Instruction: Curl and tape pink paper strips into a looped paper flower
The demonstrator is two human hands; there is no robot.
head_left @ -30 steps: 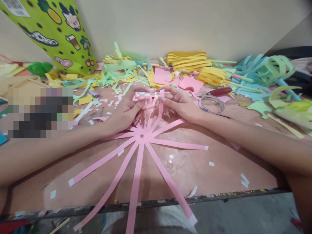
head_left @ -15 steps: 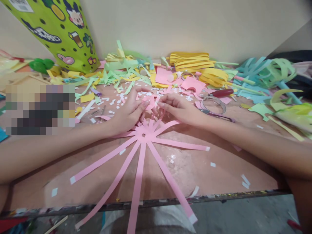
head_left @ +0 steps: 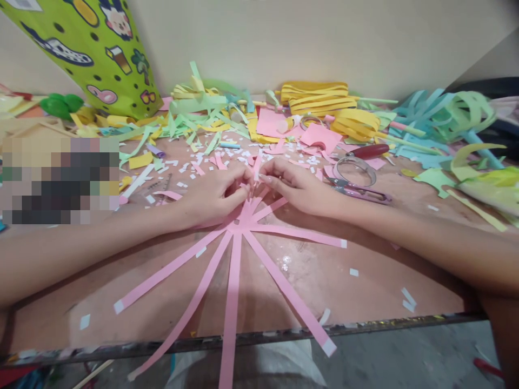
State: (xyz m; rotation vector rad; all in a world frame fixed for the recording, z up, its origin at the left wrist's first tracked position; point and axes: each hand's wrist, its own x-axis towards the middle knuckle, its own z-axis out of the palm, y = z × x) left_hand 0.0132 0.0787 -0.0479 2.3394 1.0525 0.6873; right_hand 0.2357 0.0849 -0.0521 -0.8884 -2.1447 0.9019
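A star of pink paper strips (head_left: 233, 281) spreads over the table from a middle with a small square hole. White tabs show on several strip ends, and some strips hang past the near table edge. Beyond that middle, my left hand (head_left: 221, 192) is closed, thumb and fingertips pinching a pink strip. Facing it, my right hand (head_left: 302, 186) pinches the same strip close to a small white piece at its end. The fingertips of both hands nearly meet and partly hide the strip.
Scissors (head_left: 360, 190), a tape roll (head_left: 357, 170) and a red-handled tool (head_left: 368, 152) lie right of my hands. White paper scraps litter the tabletop. Yellow paper lanterns (head_left: 316, 97) and green cuttings (head_left: 198, 111) line the wall. A green patterned bag (head_left: 101, 59) stands back left.
My left hand's raised, spread fingers have curled into a closed pinch. The pink piece between my hands has turned more upright. The star's middle has shifted slightly, and the view has moved a little.
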